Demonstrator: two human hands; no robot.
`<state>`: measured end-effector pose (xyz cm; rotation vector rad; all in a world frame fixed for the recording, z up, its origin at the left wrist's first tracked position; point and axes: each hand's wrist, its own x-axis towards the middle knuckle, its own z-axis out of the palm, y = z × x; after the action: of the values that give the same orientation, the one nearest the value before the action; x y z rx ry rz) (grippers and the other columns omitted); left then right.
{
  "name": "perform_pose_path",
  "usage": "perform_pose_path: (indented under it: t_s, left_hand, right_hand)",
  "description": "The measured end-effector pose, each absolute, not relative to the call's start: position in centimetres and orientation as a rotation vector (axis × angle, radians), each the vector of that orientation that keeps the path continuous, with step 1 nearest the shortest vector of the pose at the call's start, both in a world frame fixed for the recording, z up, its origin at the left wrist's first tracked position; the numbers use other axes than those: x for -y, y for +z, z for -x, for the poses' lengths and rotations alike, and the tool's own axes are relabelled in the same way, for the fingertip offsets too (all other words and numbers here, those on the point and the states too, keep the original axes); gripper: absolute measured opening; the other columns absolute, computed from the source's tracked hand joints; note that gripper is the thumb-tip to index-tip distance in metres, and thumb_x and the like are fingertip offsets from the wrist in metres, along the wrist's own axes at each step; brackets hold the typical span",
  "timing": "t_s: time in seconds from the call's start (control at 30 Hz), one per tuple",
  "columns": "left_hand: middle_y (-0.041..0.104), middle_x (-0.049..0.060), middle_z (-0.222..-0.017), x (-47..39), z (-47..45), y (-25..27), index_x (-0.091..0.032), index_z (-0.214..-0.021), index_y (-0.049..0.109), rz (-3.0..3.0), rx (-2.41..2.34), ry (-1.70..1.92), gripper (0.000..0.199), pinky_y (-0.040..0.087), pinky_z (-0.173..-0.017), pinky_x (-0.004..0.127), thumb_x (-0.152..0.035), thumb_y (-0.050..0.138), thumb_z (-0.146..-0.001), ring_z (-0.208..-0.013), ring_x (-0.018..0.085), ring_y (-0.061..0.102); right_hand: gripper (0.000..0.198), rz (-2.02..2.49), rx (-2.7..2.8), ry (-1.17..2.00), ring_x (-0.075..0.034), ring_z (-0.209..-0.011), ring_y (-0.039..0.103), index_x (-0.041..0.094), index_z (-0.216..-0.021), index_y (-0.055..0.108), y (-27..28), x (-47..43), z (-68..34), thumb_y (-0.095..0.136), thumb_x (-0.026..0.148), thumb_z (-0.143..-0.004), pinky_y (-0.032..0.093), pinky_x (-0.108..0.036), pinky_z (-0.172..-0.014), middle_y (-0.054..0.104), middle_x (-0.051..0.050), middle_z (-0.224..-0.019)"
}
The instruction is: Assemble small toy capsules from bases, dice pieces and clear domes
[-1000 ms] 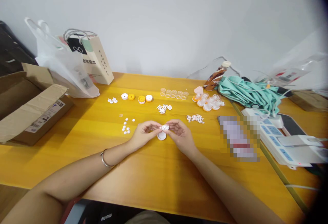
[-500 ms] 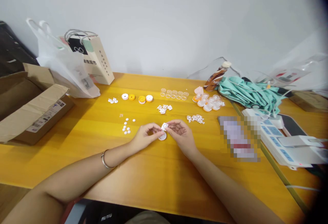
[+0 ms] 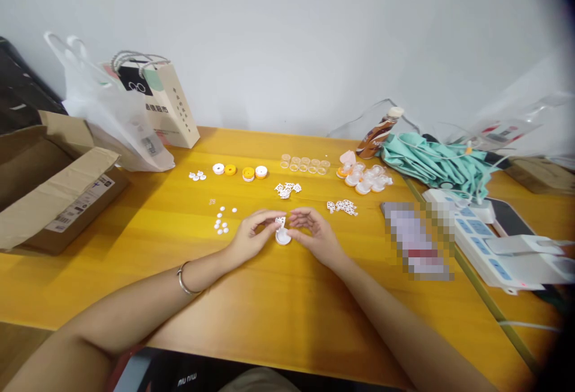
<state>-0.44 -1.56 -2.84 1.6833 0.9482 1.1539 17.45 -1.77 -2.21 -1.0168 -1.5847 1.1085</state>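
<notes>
Between the fingertips and thumb of my left hand (image 3: 257, 235) is a small white perforated plastic piece (image 3: 281, 222), partly hidden by the fingers. Just below it, a round white plastic cap (image 3: 283, 237) lies on the table. My right hand (image 3: 318, 234) is beside them with its fingers curved and apart. Its thumb tip is close to the cap's right edge; whether it touches cannot be made out. Beyond my hands are a small pile of white perforated pieces (image 3: 286, 191) and, to the right, a second pile of similar pieces (image 3: 345, 207).
White discs (image 3: 218, 224) lie left of my hands. Farther back are yellow-and-white round parts (image 3: 248, 173), clear cups (image 3: 304, 164) and a cluster of clear-and-orange parts (image 3: 365, 179). A cardboard box (image 3: 101, 203) stands left. A phone (image 3: 417, 239) and power strip (image 3: 483, 242) lie right.
My right thumb and fingers have come off the perforated piece, which is now in my left hand alone and slightly farther left. More of the white cap shows.
</notes>
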Motion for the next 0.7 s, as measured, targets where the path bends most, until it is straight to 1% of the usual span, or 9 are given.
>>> perform_pose_path:
  t_s: [0.07,0.1,0.2,0.27,0.5,0.7]
  left_hand:
    - [0.065,0.006,-0.092,1.5,0.5,-2.8,-0.016,-0.101,0.063,-1.704,-0.954,1.139,0.024,0.047,-0.079,0.026,-0.027,0.058,-0.080,-0.082,0.014,0.060]
    - [0.066,0.006,-0.092,1.6,0.5,-2.7,-0.016,-0.100,0.063,-1.722,-0.951,1.132,0.023,0.047,-0.079,0.026,-0.027,0.058,-0.079,-0.082,0.014,0.060]
    - [0.067,0.005,-0.093,1.7,0.4,-2.5,-0.017,-0.097,0.063,-1.813,-0.934,1.107,0.020,0.047,-0.082,0.027,-0.025,0.058,-0.080,-0.086,0.015,0.062]
    - [0.068,0.005,-0.094,1.7,0.4,-2.3,-0.017,-0.097,0.063,-1.866,-0.937,1.083,0.019,0.047,-0.082,0.027,-0.025,0.057,-0.080,-0.087,0.016,0.062]
    - [0.069,0.004,-0.093,1.6,0.6,-2.5,-0.020,-0.096,0.064,-2.002,-0.989,1.032,0.018,0.044,-0.082,0.029,-0.026,0.057,-0.081,-0.085,0.016,0.063]
    - [0.067,0.004,-0.093,1.5,0.7,-2.7,-0.021,-0.096,0.064,-2.141,-0.911,1.066,0.016,0.042,-0.084,0.032,-0.024,0.056,-0.082,-0.087,0.016,0.061]
  right_hand:
    - [0.041,1.050,1.795,1.003,-0.017,-0.082,0.056,0.022,-0.096,0.055,-2.4,1.5,-17.8,0.075,0.032,-0.061,0.046,-0.034,-0.077,0.059,-0.002,-0.088]
    - [0.040,1.049,1.892,0.950,-0.017,-0.081,0.055,0.022,-0.093,0.056,-2.5,1.4,-17.9,0.076,0.032,-0.060,0.045,-0.033,-0.076,0.058,-0.002,-0.087]
    - [0.029,1.009,2.053,0.845,-0.017,-0.079,0.055,0.020,-0.084,0.056,-2.8,1.3,-17.9,0.073,0.030,-0.064,0.045,-0.031,-0.073,0.056,-0.003,-0.084]
    - [0.024,0.999,2.070,0.803,-0.016,-0.078,0.055,0.020,-0.082,0.056,-3.0,1.3,-17.9,0.072,0.029,-0.066,0.045,-0.030,-0.072,0.056,-0.003,-0.083]
    - [0.024,1.015,2.070,0.785,-0.017,-0.078,0.056,0.020,-0.086,0.058,-3.2,1.3,-17.9,0.071,0.028,-0.067,0.046,-0.030,-0.071,0.058,-0.003,-0.084]
    - [0.024,1.031,2.072,0.806,-0.018,-0.078,0.057,0.021,-0.086,0.059,-3.3,1.2,-17.8,0.071,0.030,-0.068,0.046,-0.031,-0.071,0.059,-0.003,-0.082]
